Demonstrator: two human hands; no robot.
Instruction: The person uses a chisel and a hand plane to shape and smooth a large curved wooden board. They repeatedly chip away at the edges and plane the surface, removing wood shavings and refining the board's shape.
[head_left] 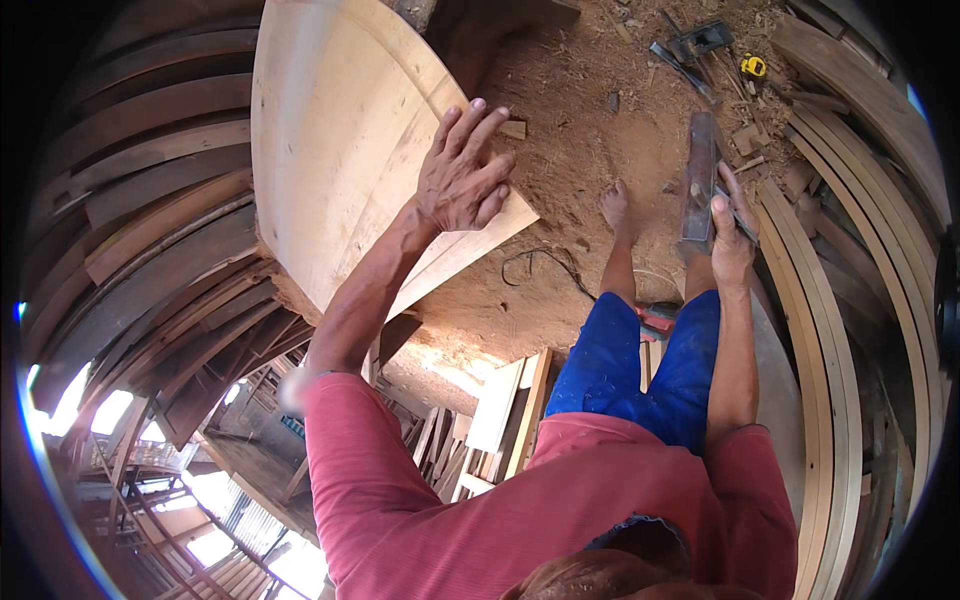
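A broad, pale wooden panel [335,120] stretches from the top of the view down toward the middle, left of centre. My left hand [465,175] lies across its right edge near the corner, fingers apart and slightly bent. On the right, beside my leg, my right hand [735,235] is closed around the handle of a long, block-shaped hand plane [700,180]. The plane is held clear of the panel. Part of its body and its grip are covered by my fingers.
Shavings cover the dirt floor [570,160]. A yellow tape measure [753,67] and a dark tool [703,40] lie at upper right. A black cable [545,255] and a red power tool [657,318] are near my legs. Long planks [800,300] line the right; stacked boards [170,150] the left.
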